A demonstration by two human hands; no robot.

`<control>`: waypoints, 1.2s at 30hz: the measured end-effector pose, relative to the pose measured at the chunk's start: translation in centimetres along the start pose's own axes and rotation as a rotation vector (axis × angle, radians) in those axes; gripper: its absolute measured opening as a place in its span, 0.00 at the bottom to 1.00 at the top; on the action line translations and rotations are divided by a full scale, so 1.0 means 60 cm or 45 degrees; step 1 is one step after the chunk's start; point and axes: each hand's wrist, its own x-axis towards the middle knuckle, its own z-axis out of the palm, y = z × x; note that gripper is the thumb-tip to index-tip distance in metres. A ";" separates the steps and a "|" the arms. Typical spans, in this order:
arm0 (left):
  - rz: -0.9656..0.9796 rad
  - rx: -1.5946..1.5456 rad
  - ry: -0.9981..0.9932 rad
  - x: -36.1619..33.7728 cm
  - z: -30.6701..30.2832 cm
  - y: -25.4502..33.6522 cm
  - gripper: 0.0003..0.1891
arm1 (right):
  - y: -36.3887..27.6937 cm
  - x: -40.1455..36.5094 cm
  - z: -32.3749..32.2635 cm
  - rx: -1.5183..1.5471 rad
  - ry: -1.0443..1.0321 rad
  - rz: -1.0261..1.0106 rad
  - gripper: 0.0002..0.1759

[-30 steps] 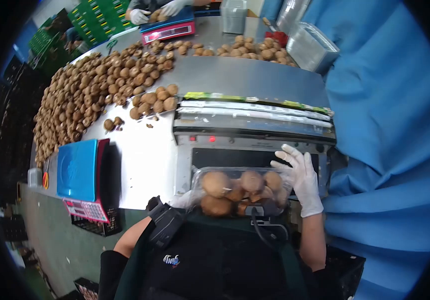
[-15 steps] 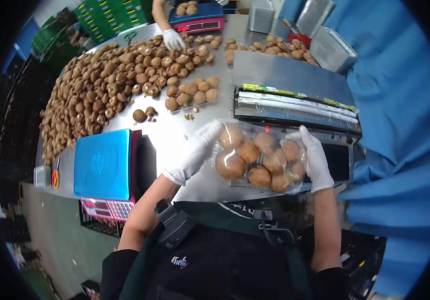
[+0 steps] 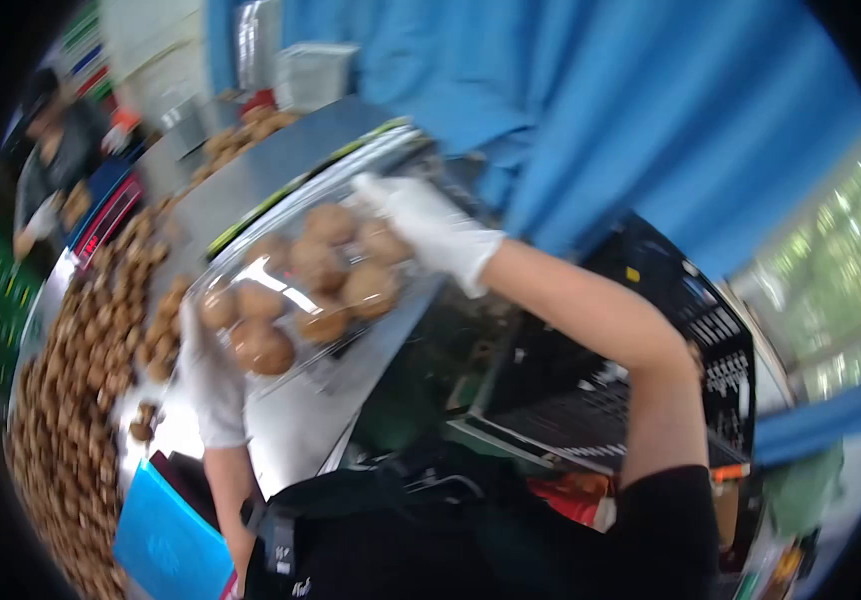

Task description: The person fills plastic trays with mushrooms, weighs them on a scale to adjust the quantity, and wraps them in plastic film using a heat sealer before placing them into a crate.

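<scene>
Mushroom pack (image 3: 319, 268), tilted over the wrapping machine (image 3: 371, 150), was gripped at opposite ends by your left hand (image 3: 213, 385) and right hand (image 3: 433, 228); uneven support or too slack a pinch risked dropping it, while hard squeezing risked splitting its clear plastic (image 3: 298, 297)

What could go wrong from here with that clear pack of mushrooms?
The left hand and right hand hold the clear pack towards opposite ends, so one slipping grip could tip the mushrooms. The pack appears close to the white bar in this view and might knock it, though actual clearance is unclear. Glare on the pack could hide a tear.
</scene>
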 end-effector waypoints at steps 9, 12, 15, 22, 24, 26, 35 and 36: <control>-0.199 0.035 -0.379 -0.035 0.213 -0.105 0.23 | -0.054 -0.265 -0.205 -0.008 0.188 0.082 0.30; -0.269 0.110 -0.420 -0.069 0.324 -0.186 0.24 | -0.049 -0.359 -0.285 0.139 0.422 0.028 0.28; -0.431 0.006 -0.593 -0.118 0.426 -0.264 0.25 | -0.052 -0.450 -0.372 0.208 0.721 0.029 0.27; -0.670 -0.012 -0.865 -0.182 0.562 -0.420 0.24 | -0.012 -0.633 -0.516 0.164 0.926 0.058 0.27; -0.742 0.001 -0.870 -0.195 0.582 -0.451 0.24 | 0.027 -0.671 -0.554 0.173 0.950 0.107 0.29; -0.793 0.074 -0.931 -0.200 0.594 -0.478 0.22 | 0.053 -0.707 -0.571 0.011 0.960 0.228 0.30; -1.013 0.222 -1.114 -0.216 0.602 -0.561 0.22 | 0.089 -0.699 -0.581 -0.680 0.928 -0.009 0.29; -1.013 0.242 -1.166 -0.218 0.604 -0.564 0.23 | 0.093 -0.690 -0.585 -0.888 0.773 0.189 0.31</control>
